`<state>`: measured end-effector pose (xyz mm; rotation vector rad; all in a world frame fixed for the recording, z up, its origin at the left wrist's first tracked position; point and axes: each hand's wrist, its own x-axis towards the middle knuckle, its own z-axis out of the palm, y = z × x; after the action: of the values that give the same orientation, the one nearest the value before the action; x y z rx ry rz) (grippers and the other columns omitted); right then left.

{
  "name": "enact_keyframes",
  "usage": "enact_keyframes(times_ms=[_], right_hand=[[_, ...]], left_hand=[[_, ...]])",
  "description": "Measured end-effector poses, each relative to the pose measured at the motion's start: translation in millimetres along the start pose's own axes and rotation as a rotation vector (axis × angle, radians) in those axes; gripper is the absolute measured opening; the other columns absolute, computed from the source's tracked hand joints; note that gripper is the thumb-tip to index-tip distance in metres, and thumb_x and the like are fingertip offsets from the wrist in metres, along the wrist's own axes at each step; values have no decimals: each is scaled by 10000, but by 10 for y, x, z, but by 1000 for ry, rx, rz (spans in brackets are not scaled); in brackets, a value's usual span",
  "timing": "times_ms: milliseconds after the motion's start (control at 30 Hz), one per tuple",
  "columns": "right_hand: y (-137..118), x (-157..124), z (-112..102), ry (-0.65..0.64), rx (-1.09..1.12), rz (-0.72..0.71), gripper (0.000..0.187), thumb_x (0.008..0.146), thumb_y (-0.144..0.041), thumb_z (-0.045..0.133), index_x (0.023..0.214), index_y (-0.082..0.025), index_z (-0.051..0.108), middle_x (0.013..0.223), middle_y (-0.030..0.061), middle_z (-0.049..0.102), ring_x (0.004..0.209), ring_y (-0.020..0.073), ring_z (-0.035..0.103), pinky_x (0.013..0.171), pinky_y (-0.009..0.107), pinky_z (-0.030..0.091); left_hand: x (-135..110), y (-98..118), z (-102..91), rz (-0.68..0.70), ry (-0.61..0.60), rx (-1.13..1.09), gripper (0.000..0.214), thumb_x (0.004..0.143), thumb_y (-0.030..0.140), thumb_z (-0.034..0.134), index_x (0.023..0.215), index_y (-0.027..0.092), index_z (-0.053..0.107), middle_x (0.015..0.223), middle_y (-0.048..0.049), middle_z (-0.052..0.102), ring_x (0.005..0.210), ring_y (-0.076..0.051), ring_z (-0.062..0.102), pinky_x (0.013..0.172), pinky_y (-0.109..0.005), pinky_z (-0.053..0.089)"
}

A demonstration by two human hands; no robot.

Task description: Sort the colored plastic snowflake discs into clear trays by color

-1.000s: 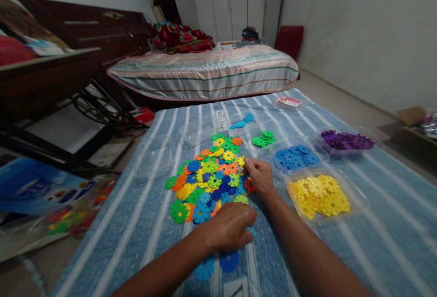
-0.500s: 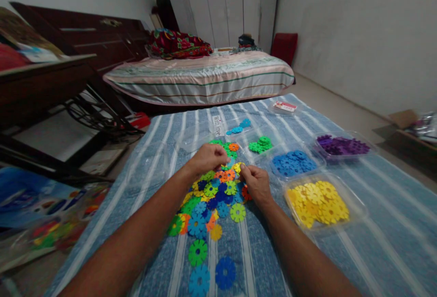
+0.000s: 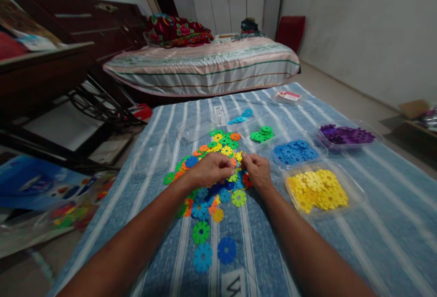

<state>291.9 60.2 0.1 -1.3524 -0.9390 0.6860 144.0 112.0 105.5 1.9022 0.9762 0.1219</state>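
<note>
A loose heap of flower-shaped plastic discs [image 3: 204,208] in mixed colours lies on the striped blue cloth [image 3: 259,251]. Over the heap's middle is my left hand [image 3: 213,169], thumb and fingers pinched together; whatever they hold is hidden. My right hand [image 3: 256,172] grips a yellow flower disc [image 3: 239,156] between thumb and fingers at the heap's right edge. Nearer me lie a green disc [image 3: 200,232], a light blue disc [image 3: 202,257] and a dark blue disc [image 3: 227,249].
Clear trays hold yellow discs [image 3: 317,190], blue discs [image 3: 294,152], purple discs [image 3: 346,135], green discs [image 3: 262,134] and light blue discs [image 3: 242,117]. Another clear container [image 3: 152,156] sits left. A bed [image 3: 205,69] stands beyond, a dark wooden table [image 3: 44,78] at left.
My left hand has moved back toward me over the heap, uncovering yellow and green discs at its far end. My right hand stays with the yellow disc. The view has tipped slightly down.
</note>
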Motion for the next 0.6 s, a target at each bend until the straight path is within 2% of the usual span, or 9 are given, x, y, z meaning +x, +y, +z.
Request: enact_keyframes(times_ms=[133, 200, 367, 433, 533, 600], right_hand=[[-15, -11, -18, 9, -5, 2, 508, 849, -585, 533, 523, -196, 553, 503, -30, 485, 533, 127, 441, 561, 263, 355], [-21, -15, -27, 9, -4, -4, 506, 840, -587, 537, 517, -197, 550, 504, -27, 493, 535, 128, 441, 555, 262, 353], [-24, -11, -53, 0, -10, 7, 514, 823, -603, 544, 511, -194, 563, 496, -20, 510, 533, 129, 460, 553, 260, 366], [-19, -7, -61, -1, -11, 7, 512, 818, -601, 551, 512, -191, 572, 493, -17, 519, 528, 130, 468, 553, 262, 370], [-7, -6, -70, -3, -2, -2, 509, 820, -599, 558, 519, -189, 582, 505, -13, 540, 533, 133, 481, 558, 264, 377], [-2, -9, -75, -6, -1, -12, 512, 827, -603, 555, 526, -189, 583, 513, -12, 550, 539, 134, 485, 564, 265, 382]], left_hand=[[-529, -47, 218, -16, -285, 208, 85, 701, 252, 595, 661, 177, 594, 573, 49, 547, 553, -97, 472, 519, -204, 311], [-711, -49, 305, -25, -356, 325, 52, 685, 201, 591, 656, 183, 552, 598, 51, 530, 568, -100, 459, 532, -218, 291], [-945, -97, 422, -24, -364, 523, 72, 702, 167, 584, 687, 188, 516, 726, 24, 570, 658, -128, 512, 588, -244, 310], [-999, -129, 454, -25, -353, 549, 43, 738, 203, 597, 765, 195, 565, 796, 8, 609, 720, -150, 548, 629, -252, 345], [-1055, -169, 517, 10, -317, 582, 139, 790, 247, 602, 920, 203, 616, 923, -25, 649, 833, -189, 588, 710, -275, 394], [-1074, -188, 557, 28, -306, 601, 163, 805, 257, 602, 957, 203, 625, 967, -41, 653, 878, -206, 597, 742, -289, 412]])
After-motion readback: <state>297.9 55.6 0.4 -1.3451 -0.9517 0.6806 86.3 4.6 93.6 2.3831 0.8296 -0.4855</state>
